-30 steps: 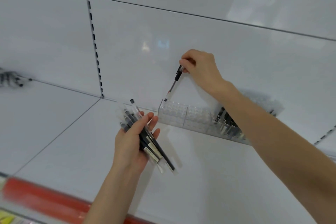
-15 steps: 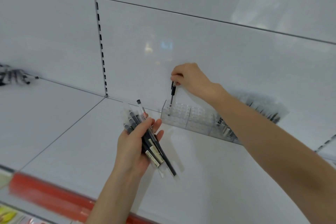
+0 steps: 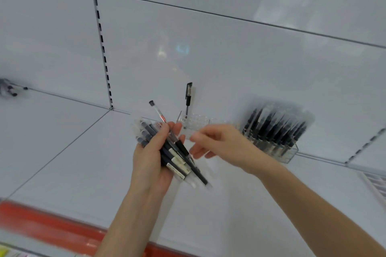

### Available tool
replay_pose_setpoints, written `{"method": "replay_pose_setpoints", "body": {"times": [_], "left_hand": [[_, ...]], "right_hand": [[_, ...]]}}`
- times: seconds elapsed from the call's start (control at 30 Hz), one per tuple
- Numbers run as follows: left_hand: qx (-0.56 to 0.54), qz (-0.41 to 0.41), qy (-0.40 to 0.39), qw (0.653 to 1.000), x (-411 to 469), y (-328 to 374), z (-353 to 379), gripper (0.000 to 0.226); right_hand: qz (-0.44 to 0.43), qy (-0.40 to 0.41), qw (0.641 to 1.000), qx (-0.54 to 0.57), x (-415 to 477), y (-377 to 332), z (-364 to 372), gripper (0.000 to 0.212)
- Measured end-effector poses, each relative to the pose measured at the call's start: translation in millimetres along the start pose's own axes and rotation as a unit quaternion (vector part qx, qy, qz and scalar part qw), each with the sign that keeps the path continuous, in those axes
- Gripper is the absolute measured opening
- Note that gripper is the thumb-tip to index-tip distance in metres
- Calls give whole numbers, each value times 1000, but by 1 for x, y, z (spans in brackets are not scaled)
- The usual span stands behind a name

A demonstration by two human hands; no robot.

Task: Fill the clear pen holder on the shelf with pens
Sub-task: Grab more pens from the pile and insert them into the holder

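The right hand (image 3: 217,144) is blurring, its fingertips losing their outlines, and it is covering the middle of the clear pen holder (image 3: 196,120); the packed pens (image 3: 275,127) at the holder's right end are blurring together beyond counting; labels on the pen bundle (image 3: 179,160) are showing too small to read; dark objects (image 3: 8,89) at the left edge are blurring past recognition.

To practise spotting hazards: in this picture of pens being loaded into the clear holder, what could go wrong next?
1. The left-hand grip holds a loose, fanned pen bundle; pulling one pen out could spill others.
2. The lone pen stands tall at the end of the clear holder; the right-hand grip, close by, might knock it over.
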State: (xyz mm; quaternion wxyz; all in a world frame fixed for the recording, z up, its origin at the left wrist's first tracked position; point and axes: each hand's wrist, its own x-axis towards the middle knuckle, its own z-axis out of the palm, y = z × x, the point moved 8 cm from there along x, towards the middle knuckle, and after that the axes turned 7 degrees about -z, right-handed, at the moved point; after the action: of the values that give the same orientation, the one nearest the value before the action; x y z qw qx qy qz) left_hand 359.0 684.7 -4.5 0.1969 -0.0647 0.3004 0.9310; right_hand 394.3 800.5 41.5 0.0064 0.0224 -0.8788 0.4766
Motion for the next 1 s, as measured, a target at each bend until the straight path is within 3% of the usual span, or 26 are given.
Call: {"method": "replay_pose_setpoints", "body": {"times": [0.1, 0.23, 0.33, 0.47, 0.67, 1.0], "left_hand": [[-7, 5, -4, 1000, 4, -3, 1, 10], [17, 6, 34, 999, 5, -4, -8, 9], [22, -3, 76, 997, 4, 1, -21, 12], [55, 8, 86, 995, 3, 11, -32, 13], [66, 33, 75, 994, 0, 25, -37, 8], [35, 32, 54, 997, -1, 26, -37, 9]], "right_hand": [[19, -32, 997, 66, -19, 13, 16, 9], [2, 100, 986, 134, -16, 19, -16, 7], [-46, 233, 968, 85, -10, 6, -62, 8], [-112, 311, 944, -20, 9, -20, -103, 12], [-163, 342, 920, -101, 46, -44, -115, 24], [-206, 263, 915, -228, 85, -62, -87, 22]]}}
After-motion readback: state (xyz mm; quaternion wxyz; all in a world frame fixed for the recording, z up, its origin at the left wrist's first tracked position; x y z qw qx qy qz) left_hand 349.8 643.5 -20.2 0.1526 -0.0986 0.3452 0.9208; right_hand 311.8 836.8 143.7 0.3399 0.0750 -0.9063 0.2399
